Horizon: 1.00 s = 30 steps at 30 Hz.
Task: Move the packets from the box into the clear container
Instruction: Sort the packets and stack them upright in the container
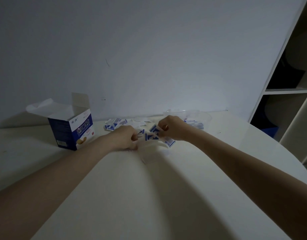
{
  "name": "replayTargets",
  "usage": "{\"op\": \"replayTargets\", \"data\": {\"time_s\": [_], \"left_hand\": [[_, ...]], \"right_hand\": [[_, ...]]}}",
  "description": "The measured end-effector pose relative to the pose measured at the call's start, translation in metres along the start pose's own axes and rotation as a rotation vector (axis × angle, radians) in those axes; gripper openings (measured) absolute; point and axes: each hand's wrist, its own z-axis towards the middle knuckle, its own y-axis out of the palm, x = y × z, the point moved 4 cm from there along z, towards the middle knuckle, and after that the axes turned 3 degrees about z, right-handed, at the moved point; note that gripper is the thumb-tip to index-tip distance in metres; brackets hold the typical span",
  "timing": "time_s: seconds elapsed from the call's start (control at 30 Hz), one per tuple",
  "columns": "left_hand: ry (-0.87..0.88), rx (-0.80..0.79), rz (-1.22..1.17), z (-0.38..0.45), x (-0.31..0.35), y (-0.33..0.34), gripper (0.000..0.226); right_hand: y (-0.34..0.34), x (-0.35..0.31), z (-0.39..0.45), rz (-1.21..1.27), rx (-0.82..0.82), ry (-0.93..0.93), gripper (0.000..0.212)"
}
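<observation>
An open blue-and-white box (73, 131) stands on the table at the left, flaps up. Several blue-and-white packets (114, 124) lie scattered on the table behind my hands. My right hand (173, 128) pinches a bunch of packets (153, 135) just above the table. My left hand (125, 139) has its fingers curled down onto the table beside that bunch; what it holds is hidden. The clear container (203, 117) sits behind my right hand near the wall, with a few packets (195, 124) inside it.
The white table (149, 187) has a curved front-right edge. A white shelf unit (291, 90) stands to the right of the table, with dark items in it. A plain wall runs right behind the table.
</observation>
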Motion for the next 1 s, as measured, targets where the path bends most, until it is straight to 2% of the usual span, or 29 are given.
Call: {"op": "replayTargets", "data": {"time_s": [0.07, 0.13, 0.23, 0.27, 0.33, 0.37, 0.43, 0.5, 0.57, 0.7, 0.87, 0.93, 1.0], "left_hand": [[0.007, 0.001, -0.024, 0.001, 0.001, 0.002, 0.014], [-0.016, -0.006, -0.055, 0.0, 0.0, 0.005, 0.025], [0.007, 0.076, -0.101, -0.001, 0.003, 0.001, 0.027], [0.053, 0.14, -0.053, -0.003, 0.007, -0.002, 0.025], [0.167, 0.214, 0.115, -0.006, 0.013, -0.006, 0.019], [0.205, 0.195, 0.16, -0.008, 0.015, -0.005, 0.015], [0.191, 0.055, 0.121, -0.011, 0.011, -0.001, 0.014], [0.11, -0.118, 0.012, -0.011, 0.004, 0.001, 0.033], [0.054, -0.222, -0.076, -0.012, 0.002, 0.001, 0.041], [0.057, -0.171, -0.152, -0.006, 0.002, 0.004, 0.024], [0.014, -0.134, -0.033, -0.002, 0.008, 0.01, 0.038], [0.02, -0.13, -0.037, -0.002, 0.01, 0.011, 0.031], [0.023, -0.088, -0.072, -0.001, 0.009, 0.01, 0.035]], "right_hand": [[0.005, 0.007, -0.003, 0.069, -0.038, 0.06, 0.025], [0.009, 0.01, -0.005, 0.114, -0.045, 0.08, 0.021], [0.004, 0.009, -0.007, 0.178, 0.031, 0.096, 0.028], [0.0, 0.009, -0.006, 0.198, 0.077, 0.1, 0.031], [-0.006, 0.01, -0.004, 0.239, 0.163, 0.105, 0.02], [-0.008, 0.01, -0.004, 0.258, 0.19, 0.107, 0.011], [-0.007, 0.011, -0.005, 0.238, 0.192, 0.109, 0.002], [-0.005, 0.011, -0.007, 0.158, 0.153, 0.085, 0.014], [-0.002, 0.012, -0.01, 0.135, 0.116, 0.052, 0.024], [0.003, 0.01, -0.014, 0.124, 0.073, 0.001, 0.026], [0.004, 0.012, -0.016, 0.203, 0.053, 0.006, 0.013], [0.005, 0.014, -0.017, 0.249, 0.029, 0.026, 0.005], [0.008, 0.014, -0.019, 0.321, -0.008, 0.041, 0.022]]}}
